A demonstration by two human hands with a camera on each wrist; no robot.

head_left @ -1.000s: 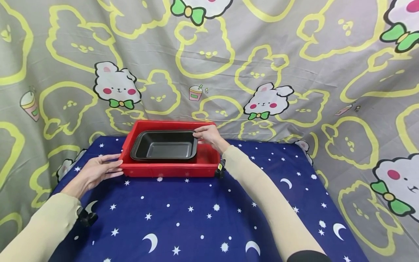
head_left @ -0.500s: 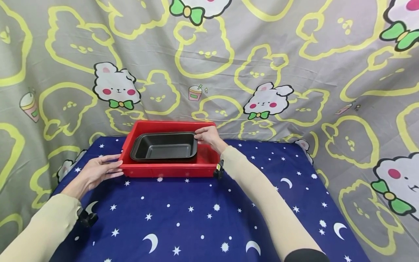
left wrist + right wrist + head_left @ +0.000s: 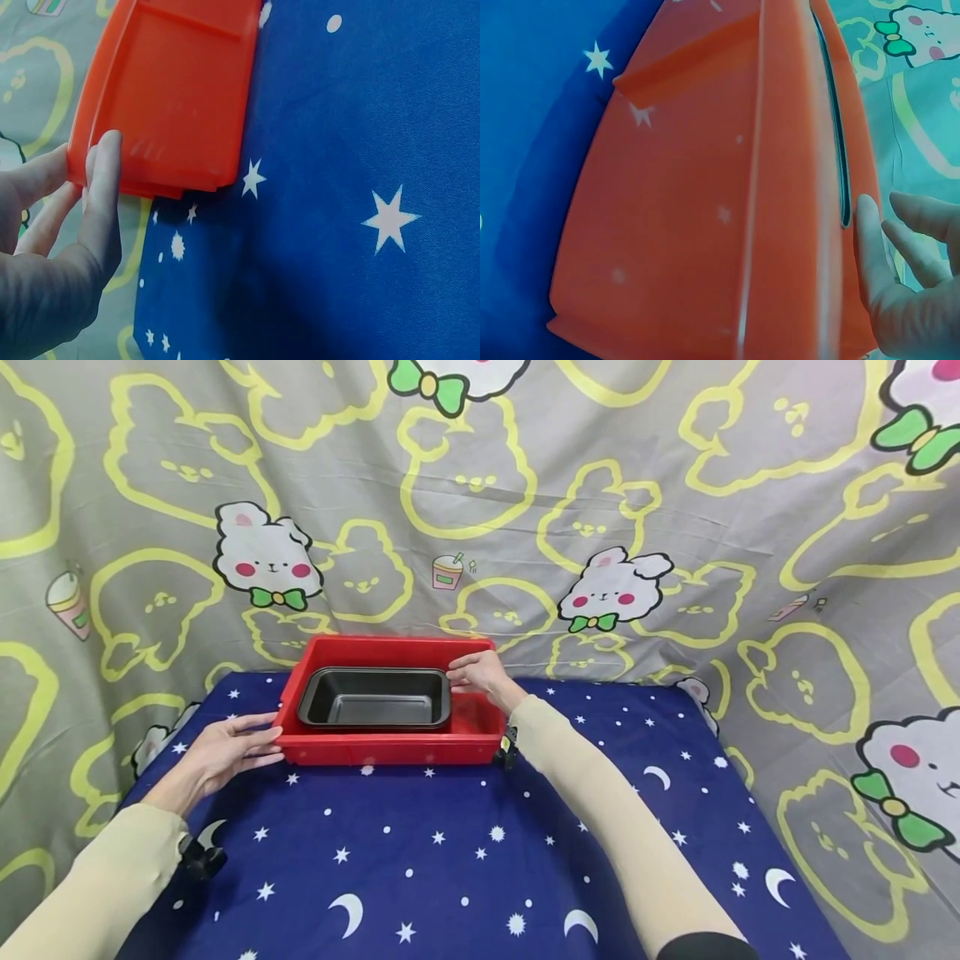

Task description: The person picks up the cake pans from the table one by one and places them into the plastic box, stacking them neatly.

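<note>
A black loaf pan sits in the left part of a red plastic bin in the head view. My left hand is at the bin's front left corner, pinching it between thumb and fingers; the left wrist view shows the fingers on both sides of the bin's edge. Beside the pan's right end is my right hand, over the bin, its fingers extended and spread. In the right wrist view the right hand appears beside the pan's dark rim, with nothing visible between thumb and fingers.
A dark blue cloth with white stars and moons covers the table. Grey fabric with yellow outlines and rabbits hangs close behind the bin and at both sides.
The back and right side of the pan have lowered, so it lies flatter in the bin. My right fingers have come off its rim, slightly to the right. The left hand stays put.
</note>
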